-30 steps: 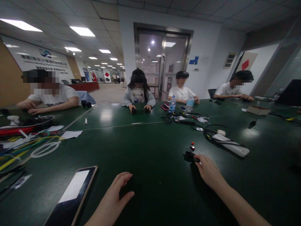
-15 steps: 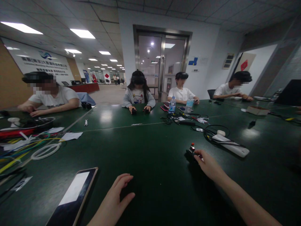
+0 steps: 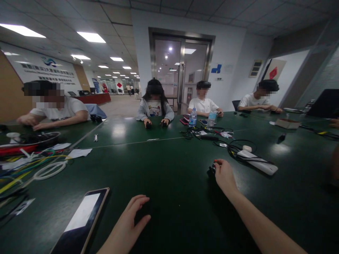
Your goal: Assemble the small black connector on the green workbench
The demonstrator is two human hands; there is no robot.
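My right hand [image 3: 225,177] is closed over a small dark object with a red tip [image 3: 212,168], which sits on the dark green table [image 3: 169,169]. The fingers cover most of that object, so its exact kind is hidden. My left hand [image 3: 129,220] rests at the near middle of the table, thumb and fingers apart and nothing between them. Left of it lies a phone-like device [image 3: 79,220] with a white area on its dark screen.
Tangled cables [image 3: 39,165] and papers [image 3: 79,152] spread along the left. Beyond my right hand lie a white power strip [image 3: 258,162], black cables and two water bottles [image 3: 212,118]. A small wrench [image 3: 95,137] lies farther back. Several people in headsets sit across the table.
My right hand has moved up and forward over the small dark object, its fingers now covering the part near the red tip. My left hand stays in place.
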